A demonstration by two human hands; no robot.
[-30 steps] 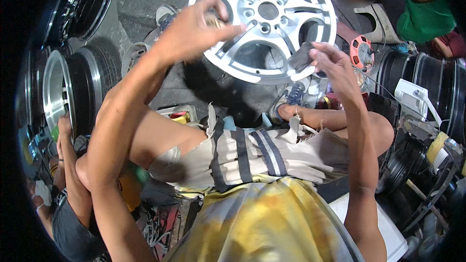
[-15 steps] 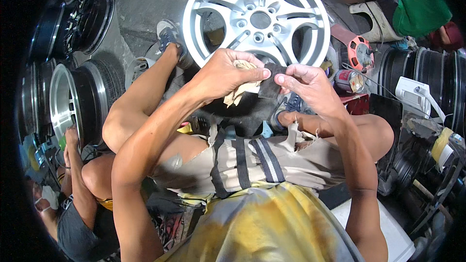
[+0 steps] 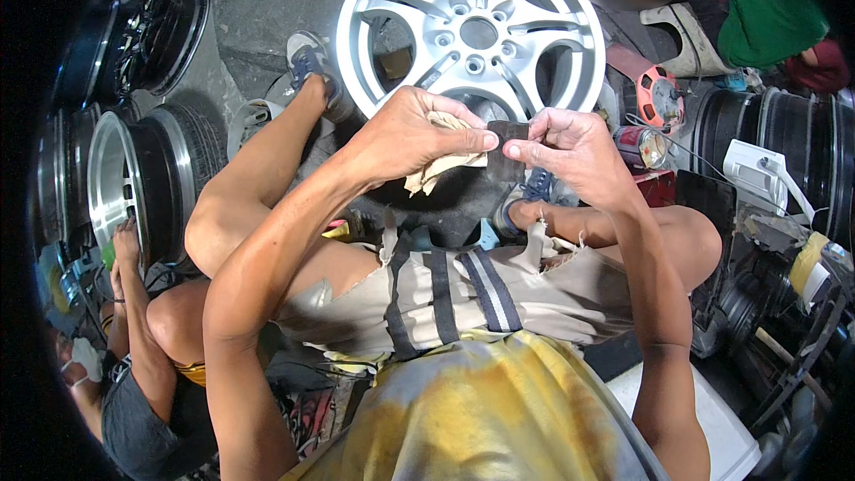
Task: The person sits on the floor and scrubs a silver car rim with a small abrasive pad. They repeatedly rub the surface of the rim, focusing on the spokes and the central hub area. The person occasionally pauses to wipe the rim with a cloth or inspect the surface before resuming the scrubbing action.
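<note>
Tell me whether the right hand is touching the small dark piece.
Touching. The head view shows the right hand pinching the small dark piece by its right edge, with no gap visible.

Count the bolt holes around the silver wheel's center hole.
5 on the silver wheel, around its center hole: upper-left bolt hole, upper-right bolt hole, left bolt hole, lower-right bolt hole, bottom bolt hole. None looks hidden.

Dark sheet [image 3: 508, 138] in left hand [image 3: 417, 135] and right hand [image 3: 574, 153]
</note>
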